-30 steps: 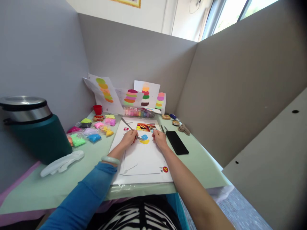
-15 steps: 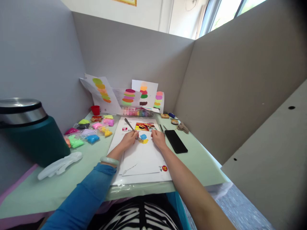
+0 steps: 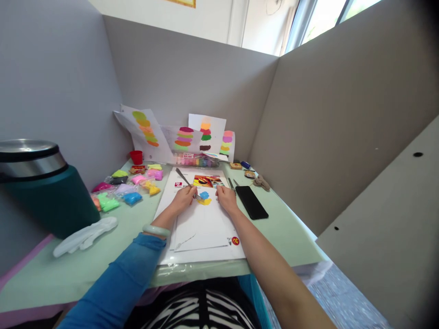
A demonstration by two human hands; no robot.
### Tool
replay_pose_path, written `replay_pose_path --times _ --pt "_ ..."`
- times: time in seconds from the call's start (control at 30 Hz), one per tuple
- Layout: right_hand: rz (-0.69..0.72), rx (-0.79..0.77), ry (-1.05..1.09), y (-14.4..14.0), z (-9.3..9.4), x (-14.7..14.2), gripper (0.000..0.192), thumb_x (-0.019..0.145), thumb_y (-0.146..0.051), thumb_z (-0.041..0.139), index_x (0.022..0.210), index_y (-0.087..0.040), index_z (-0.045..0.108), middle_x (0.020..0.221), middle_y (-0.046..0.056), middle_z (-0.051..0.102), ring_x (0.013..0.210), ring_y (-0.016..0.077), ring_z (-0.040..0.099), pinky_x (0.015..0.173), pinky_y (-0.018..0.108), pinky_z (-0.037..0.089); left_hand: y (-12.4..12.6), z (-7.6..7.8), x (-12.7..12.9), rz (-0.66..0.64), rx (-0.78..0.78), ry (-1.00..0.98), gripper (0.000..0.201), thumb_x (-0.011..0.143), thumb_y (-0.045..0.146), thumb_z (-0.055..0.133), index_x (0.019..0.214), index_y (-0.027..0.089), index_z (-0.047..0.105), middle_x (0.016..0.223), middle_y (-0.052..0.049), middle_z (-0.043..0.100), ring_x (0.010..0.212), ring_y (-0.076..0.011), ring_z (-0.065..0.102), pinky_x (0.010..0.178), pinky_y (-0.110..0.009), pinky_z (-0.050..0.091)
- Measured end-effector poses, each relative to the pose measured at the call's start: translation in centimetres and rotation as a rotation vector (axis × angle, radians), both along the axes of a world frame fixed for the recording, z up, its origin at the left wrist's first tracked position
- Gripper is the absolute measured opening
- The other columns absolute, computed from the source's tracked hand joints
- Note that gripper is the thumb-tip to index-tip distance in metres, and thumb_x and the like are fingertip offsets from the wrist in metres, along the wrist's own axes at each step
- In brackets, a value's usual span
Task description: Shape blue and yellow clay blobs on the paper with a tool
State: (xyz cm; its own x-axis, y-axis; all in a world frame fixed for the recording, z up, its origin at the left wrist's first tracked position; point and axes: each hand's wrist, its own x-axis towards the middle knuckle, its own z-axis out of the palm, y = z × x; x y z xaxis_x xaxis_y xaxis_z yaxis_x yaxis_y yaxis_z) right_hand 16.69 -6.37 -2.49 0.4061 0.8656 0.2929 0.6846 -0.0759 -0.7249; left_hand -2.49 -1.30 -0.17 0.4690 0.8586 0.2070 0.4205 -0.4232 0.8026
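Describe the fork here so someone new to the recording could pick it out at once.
On the pale green table, find the white sheet near its middle. The fork slants through the left hand, its tines by a yellow patch. Being held sets it apart from the slim items lying beside the black phone.

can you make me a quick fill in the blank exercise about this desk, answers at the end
The left hand holds a metal ____.
Beside the blue patch on the white paper is another patch, coloured ____.
The flat black object lies to the ____ of the right hand.
The small cup is ____.

Missing words: fork; yellow; right; red
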Motion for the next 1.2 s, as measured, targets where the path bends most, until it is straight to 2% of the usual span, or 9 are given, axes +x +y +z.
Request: replay_pose_path --times 0.2,0.57,0.7,0.8,0.9,1.03,1.2 --pt "-0.002 -0.002 -0.014 0.0 0.0 0.0 0.046 0.087 -0.045 0.030 0.063 -0.019 0.060 0.053 -0.002 0.060 0.062 0.0124 0.057 0.061 0.021 0.036 0.0 -0.2 0.0 -0.007 -0.069 -0.024 0.035 0.082 0.044 0.035 0.070 0.017 0.055 0.045 0.004 0.047 0.046 -0.0136 0.047 0.052 -0.024 0.036" --pt "0.012 -0.041 -0.057 0.0 0.0 0.0 0.048 0.089 -0.045 0.027 0.069 -0.019 0.062 0.057 -0.001 0.062 0.064 0.0126 0.058 0.063 0.020 0.037 0.3 -0.5 0.2 0.019 -0.041 0.019 0.038 0.081 0.045 0.034 0.069 0.017 0.056 0.046 0.003 0.050 0.049 -0.0145 0.049 0.053 -0.025 0.036" --pt "-0.003 -0.100 -0.289 -0.3 0.2 -0.5 0.045 0.092 -0.041 0.027 0.077 -0.018 0.062 0.072 0.003 0.066 0.073 0.0141 0.060 0.067 0.022 0.037 0.3 -0.5 0.1 0.012 -0.035 0.024 0.037 0.082 0.044 0.034 0.069 0.018 0.055 0.045 0.003 0.049 0.048 -0.0142 0.049 0.053 -0.024 0.036" --pt "-0.026 -0.192 -0.533 -0.6 0.4 -1.3 0.037 0.092 -0.039 0.030 0.089 -0.017 0.060 0.085 0.008 0.067 0.080 0.0171 0.061 0.070 0.025 0.038 0.4 -0.5 0.1 0.008 -0.021 0.023 0.036 0.083 0.044 0.034 0.068 0.018 0.055 0.044 0.003 0.049 0.047 -0.0140 0.048 0.053 -0.024 0.036" --pt "-0.022 -0.273 -0.680 -0.8 0.5 -2.0 0.029 0.091 -0.032 0.033 0.101 -0.015 0.055 0.095 0.011 0.064 0.083 0.0197 0.061 0.072 0.028 0.040 0.3 -0.6 0.1 0.002 -0.016 0.011 0.036 0.083 0.044 0.034 0.069 0.018 0.056 0.044 0.003 0.049 0.046 -0.0140 0.048 0.052 -0.024 0.036" --pt "-0.016 -0.329 -0.746 -0.8 0.5 -2.3 0.028 0.090 -0.026 0.032 0.107 -0.012 0.049 0.102 0.017 0.061 0.086 0.0220 0.062 0.072 0.032 0.042 0.2 -0.5 0.1 0.016 -0.051 0.006 0.035 0.082 0.044 0.035 0.069 0.018 0.056 0.044 0.003 0.049 0.045 -0.0138 0.048 0.051 -0.024 0.036" --pt "-0.032 -0.334 -0.748 -0.7 0.4 -2.2 0.027 0.089 -0.025 0.032 0.106 -0.013 0.049 0.099 0.016 0.062 0.086 0.0222 0.062 0.073 0.032 0.043 -0.1 -0.1 0.1 0.028 -0.077 -0.021 0.035 0.080 0.044 0.035 0.071 0.018 0.057 0.045 0.003 0.049 0.045 -0.0139 0.048 0.051 -0.024 0.036"
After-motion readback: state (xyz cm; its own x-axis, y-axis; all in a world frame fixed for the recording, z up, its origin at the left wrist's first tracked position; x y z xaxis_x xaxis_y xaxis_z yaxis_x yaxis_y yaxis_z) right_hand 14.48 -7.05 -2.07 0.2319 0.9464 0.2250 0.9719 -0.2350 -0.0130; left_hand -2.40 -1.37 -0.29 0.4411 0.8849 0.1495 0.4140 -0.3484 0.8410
